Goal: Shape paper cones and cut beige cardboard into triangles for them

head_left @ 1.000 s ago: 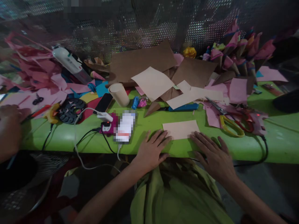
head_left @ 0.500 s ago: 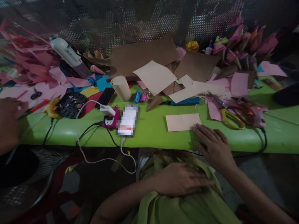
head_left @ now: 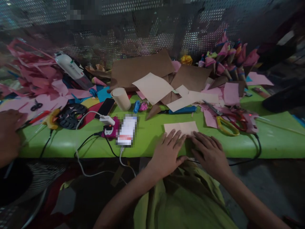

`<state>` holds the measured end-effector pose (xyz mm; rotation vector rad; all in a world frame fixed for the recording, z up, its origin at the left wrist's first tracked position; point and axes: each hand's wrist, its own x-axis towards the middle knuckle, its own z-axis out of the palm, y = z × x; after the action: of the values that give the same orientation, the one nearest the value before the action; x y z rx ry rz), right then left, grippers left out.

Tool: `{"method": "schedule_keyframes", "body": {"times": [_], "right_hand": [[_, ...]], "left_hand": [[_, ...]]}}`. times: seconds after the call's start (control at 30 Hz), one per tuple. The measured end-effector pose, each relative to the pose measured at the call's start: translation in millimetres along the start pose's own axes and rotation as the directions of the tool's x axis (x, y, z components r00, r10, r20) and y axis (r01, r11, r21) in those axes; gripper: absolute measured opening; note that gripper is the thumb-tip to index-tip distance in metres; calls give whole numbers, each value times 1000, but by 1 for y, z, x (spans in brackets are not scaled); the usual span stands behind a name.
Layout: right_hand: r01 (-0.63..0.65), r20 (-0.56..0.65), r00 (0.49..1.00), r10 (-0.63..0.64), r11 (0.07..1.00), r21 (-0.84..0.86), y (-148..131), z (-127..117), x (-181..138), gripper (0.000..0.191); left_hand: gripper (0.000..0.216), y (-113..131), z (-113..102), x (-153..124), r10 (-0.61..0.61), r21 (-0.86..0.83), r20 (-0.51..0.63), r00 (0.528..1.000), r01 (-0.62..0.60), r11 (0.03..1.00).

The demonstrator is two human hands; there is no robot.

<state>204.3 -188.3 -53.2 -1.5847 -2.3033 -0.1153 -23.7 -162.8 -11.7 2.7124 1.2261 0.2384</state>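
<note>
A small cream paper rectangle (head_left: 183,126) lies flat on the green tabletop (head_left: 147,140) in front of me. My left hand (head_left: 167,152) rests on its near left part, fingers stretched and spread. At its near right corner lies my right hand (head_left: 209,152), palm down with the fingers laid out. Neither hand grips anything. Beyond the paper are a blue-handled cutter or knife (head_left: 183,110), a small brown paper cone (head_left: 153,112) and loose cream sheets (head_left: 152,88). Scissors with yellow and red handles (head_left: 227,125) lie to the right.
Left of the paper are a pixelated phone (head_left: 127,130) on a white cable, a magenta plug adapter (head_left: 111,128) and a paper roll (head_left: 121,98). A glue gun (head_left: 250,121) lies right. Another person's hand (head_left: 9,136) is at far left. Paper flowers (head_left: 228,60) stand behind.
My left hand has risen from my lap onto the cream paper. My right hand stays at the paper's right end. The view has tilted up slightly and shifted right.
</note>
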Motion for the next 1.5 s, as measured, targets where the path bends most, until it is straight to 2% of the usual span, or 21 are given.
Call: {"method": "schedule_keyframes", "body": {"times": [0.17,0.33,0.43,0.53,0.63,0.73,0.9,1.03,1.1,1.27,1.4,1.5], "right_hand": [[1,-15,1000,-2,998,-60,14,-5,-5,48],[-73,-100,993,66,995,-65,25,-9,-3,54],[41,-64,997,-41,999,0,18,-7,2,58],[135,-43,990,-132,988,77,17,-6,8,44],[22,-66,998,-16,995,100,26,-5,20,32],[-10,-49,999,16,992,123,35,-2,40,36],[46,60,997,-57,984,175,41,8,69,56],[1,125,992,-33,970,242,46,11,78,62],[-39,146,989,-8,949,313,48,10,81,56],[-132,150,987,64,851,508,50,4,97,17],[-191,157,981,117,736,650,47,-4,113,28],[-210,153,978,144,639,740,41,-12,126,38]], "left_hand": [[68,-15,10,3,-30,42,70,997,27,999],[69,-19,10,-6,-35,63,92,995,30,998],[70,-18,9,-7,-45,38,100,994,41,998],[66,-19,8,-6,-38,-23,91,995,40,999],[52,-24,3,-1,-42,-109,58,997,48,993],[42,-32,-3,12,-98,-148,12,995,99,984],[70,-42,-8,35,-236,-143,22,971,237,961],[72,-47,-8,41,-241,-211,42,970,244,947],[74,-48,-8,43,-260,-259,30,965,259,931],[70,-57,-10,49,-324,-465,-22,946,277,841],[61,-66,-13,57,-365,-713,-54,929,220,665],[53,-69,-17,65,-401,-851,-150,904,88,517]]}}
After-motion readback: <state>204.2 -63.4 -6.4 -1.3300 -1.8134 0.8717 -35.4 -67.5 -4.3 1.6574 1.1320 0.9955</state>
